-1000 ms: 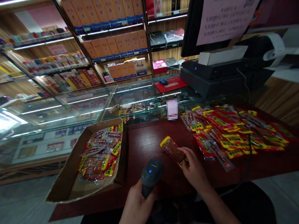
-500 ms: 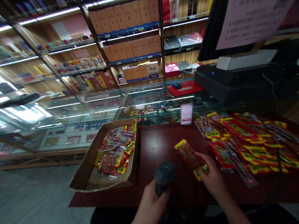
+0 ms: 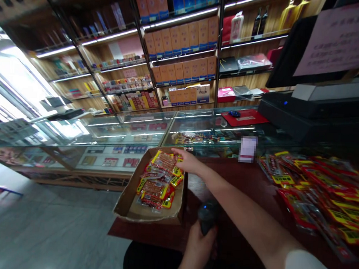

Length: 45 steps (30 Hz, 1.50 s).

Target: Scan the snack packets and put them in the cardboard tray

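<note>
My left hand (image 3: 199, 240) is wrapped around the handle of a dark barcode scanner (image 3: 208, 214), whose head shows a small blue light. Reaching across to the left, my right hand (image 3: 187, 161) is over the far right side of an open cardboard box (image 3: 124, 202). Its fingers are closed on the edge of a red and yellow snack packet (image 3: 165, 161), which lies over the others in the box; the grip is partly hidden. Several similar snack packets (image 3: 155, 189) lie inside the box. To the right, a large loose pile of snack packets (image 3: 321, 186) covers the dark red table (image 3: 231, 173).
Behind the table runs a glass display counter (image 3: 131, 128). A red mat (image 3: 248, 119) with a blue mouse (image 3: 234, 113) lies on it. A monitor (image 3: 281, 55) with a pink paper sheet stands at the right, above a black cash drawer (image 3: 288, 116). Stocked shelves (image 3: 183, 62) line the wall.
My right hand has carried the snack packet from above the table leftward to the box. My left hand still grips the scanner. The view has shifted, so the scene sits further right.
</note>
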Tool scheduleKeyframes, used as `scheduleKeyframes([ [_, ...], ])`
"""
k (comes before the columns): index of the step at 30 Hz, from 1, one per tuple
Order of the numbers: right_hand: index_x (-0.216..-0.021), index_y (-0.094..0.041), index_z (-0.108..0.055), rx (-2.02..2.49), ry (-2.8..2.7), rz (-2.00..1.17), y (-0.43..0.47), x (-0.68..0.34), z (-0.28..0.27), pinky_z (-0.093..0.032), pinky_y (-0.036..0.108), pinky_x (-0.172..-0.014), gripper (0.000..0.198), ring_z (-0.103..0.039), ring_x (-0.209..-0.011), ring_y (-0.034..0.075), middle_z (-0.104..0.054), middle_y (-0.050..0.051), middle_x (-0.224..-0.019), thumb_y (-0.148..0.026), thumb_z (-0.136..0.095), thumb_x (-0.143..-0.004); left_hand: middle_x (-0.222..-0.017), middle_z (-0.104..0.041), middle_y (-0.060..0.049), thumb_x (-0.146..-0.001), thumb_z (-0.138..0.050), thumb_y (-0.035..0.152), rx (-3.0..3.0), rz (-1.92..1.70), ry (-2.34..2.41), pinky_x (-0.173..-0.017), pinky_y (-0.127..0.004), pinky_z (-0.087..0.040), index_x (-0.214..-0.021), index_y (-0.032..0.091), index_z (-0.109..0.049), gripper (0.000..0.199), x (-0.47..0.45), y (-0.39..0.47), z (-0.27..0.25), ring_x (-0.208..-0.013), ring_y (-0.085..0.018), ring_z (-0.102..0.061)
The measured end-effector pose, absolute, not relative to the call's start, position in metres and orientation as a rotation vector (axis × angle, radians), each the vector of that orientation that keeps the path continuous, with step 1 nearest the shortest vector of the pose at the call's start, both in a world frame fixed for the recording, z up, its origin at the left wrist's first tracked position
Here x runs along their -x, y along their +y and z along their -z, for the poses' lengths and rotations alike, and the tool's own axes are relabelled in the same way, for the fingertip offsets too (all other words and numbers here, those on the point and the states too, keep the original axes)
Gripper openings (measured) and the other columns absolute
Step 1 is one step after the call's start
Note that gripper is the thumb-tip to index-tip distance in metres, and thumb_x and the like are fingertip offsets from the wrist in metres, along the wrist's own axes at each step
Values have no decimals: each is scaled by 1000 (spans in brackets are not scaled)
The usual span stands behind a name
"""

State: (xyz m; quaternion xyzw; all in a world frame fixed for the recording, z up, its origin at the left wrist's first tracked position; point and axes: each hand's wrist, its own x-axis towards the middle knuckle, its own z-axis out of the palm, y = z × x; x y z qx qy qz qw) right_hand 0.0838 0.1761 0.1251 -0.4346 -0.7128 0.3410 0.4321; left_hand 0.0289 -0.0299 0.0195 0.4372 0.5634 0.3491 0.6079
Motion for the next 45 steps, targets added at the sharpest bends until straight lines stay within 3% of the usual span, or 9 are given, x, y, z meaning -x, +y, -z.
scheduleKeyframes([
  [3,-130,-11,-63,1098,-1786,-770,187,-73,-131,-45,42,-111,64,-61,-122,26,-66,15,-133,-3,-62,-66,-48,-53,6,-73,-74,51,-1018,-833,1291,-36,-22,-35,-82,19,-57,37,-26,-29,-16,-35,-11,-46],
  [8,-127,-25,-64,1297,-1768,-387,113,-160,-88,-44,39,-111,50,-58,-126,20,-64,6,-135,-9,-54,-80,-46,-53,7,-63,-77,61,-993,-818,1301,-35,-21,-35,-78,18,-58,49,-26,-25,-19,-34,-10,-45],
  [13,-126,-17,-63,2016,-1522,259,-4,-288,-26,-39,59,-107,39,-55,-127,34,-63,17,-134,-16,-50,-89,-47,-56,5,-60,-79,62,-1003,-766,1295,-33,-22,-35,-79,17,-61,52,-29,-21,-22,-32,-11,-48],
  [18,-129,-13,-59,2249,-1377,550,-53,-338,-2,-30,72,-105,41,-37,-140,47,-47,26,-151,-28,-54,-92,-48,-57,6,-59,-80,65,-1019,-765,1310,-34,-21,-35,-86,15,-63,59,-32,-21,-25,-32,-11,-48],
  [23,-132,-19,-58,2200,-1492,516,-49,-303,4,-22,73,-109,39,-33,-145,44,-41,21,-157,-29,-56,-93,-48,-57,6,-58,-80,70,-1016,-781,1324,-35,-22,-37,-84,15,-63,63,-34,-23,-27,-33,-10,-48],
  [28,-137,-29,-56,2068,-1686,282,-43,-265,12,-29,65,-110,43,-47,-137,36,-49,17,-152,-35,-57,-94,-48,-57,6,-61,-79,68,-1048,-765,1313,-35,-21,-36,-86,15,-63,61,-34,-23,-29,-33,-10,-49],
  [34,-151,-20,-38,2044,-1628,133,-40,-296,6,-36,57,-109,60,-44,-141,33,-46,19,-155,-36,-49,-94,-50,-59,5,-68,-77,60,-1082,-747,1304,-36,-21,-38,-87,15,-62,52,-31,-25,-27,-35,-11,-50],
  [40,-144,-21,-49,2132,-1640,72,-44,-344,19,-33,60,-111,52,-55,-131,31,-65,13,-136,-25,-43,-92,-52,-57,5,-72,-75,57,-1096,-752,1299,-36,-20,-37,-91,14,-62,49,-30,-25,-24,-36,-11,-50],
  [45,-144,-23,-51,1955,-1579,-124,-43,-340,15,-50,41,-100,52,-64,-117,25,-64,10,-128,-25,-46,-92,-50,-57,5,-71,-75,58,-1138,-710,1302,-38,-20,-35,-87,15,-62,47,-32,-27,-32,-36,-10,-48],
])
